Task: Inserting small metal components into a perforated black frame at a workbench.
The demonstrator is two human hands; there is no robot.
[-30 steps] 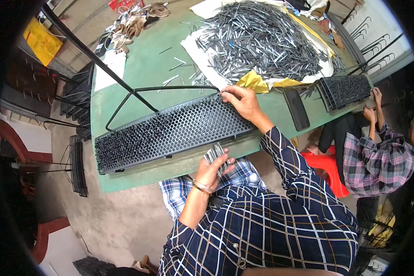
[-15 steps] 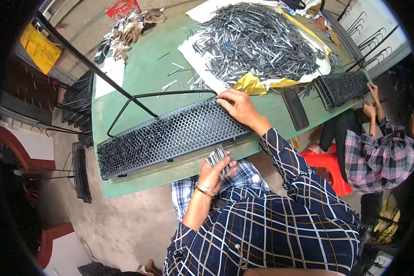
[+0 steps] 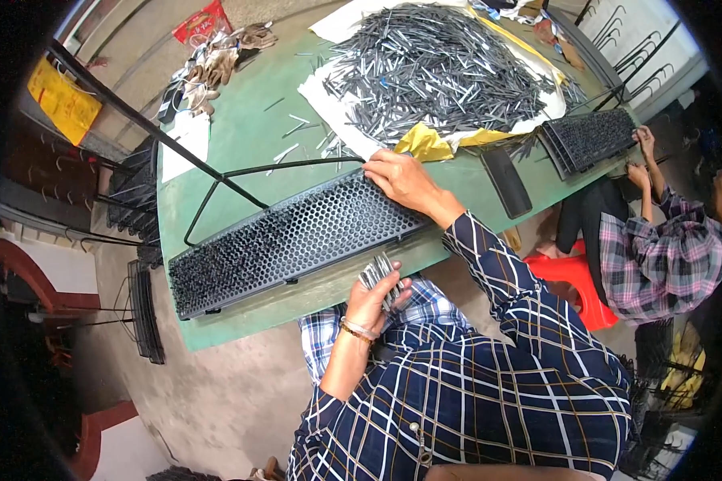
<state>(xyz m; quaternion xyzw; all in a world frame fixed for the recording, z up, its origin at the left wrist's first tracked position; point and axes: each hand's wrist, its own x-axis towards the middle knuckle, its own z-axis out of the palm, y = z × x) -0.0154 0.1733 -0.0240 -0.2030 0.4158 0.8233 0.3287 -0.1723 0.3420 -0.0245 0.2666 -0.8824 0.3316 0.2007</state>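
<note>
A long black rack [image 3: 321, 220] with a honeycomb of round holes lies slanted along the table's near edge. Dark thin pieces [image 3: 217, 268] stand densely in the holes of its left part; toward the right the holes show bare. My right hand [image 3: 407, 183] rests at the rack's far edge near its right end, fingertips pinched together; what they hold is hidden. Just in front of the rack, my left hand [image 3: 369, 298] is closed around a bundle of short grey strips [image 3: 377, 272], their ends pointing up.
A large heap of similar strips [image 3: 441, 72] lies on white and yellow sheeting across the green table [image 3: 257, 136]. Right of it are a black phone [image 3: 506, 184] and another rack [image 3: 592, 138], worked on by a person in a plaid shirt [image 3: 650, 264]. A black rod frame [image 3: 156, 124] crosses the left side.
The view has shifted slightly, moving the table and heap a little left in the picture. Both hands keep nearly the same places, and the left one still holds its strips.
</note>
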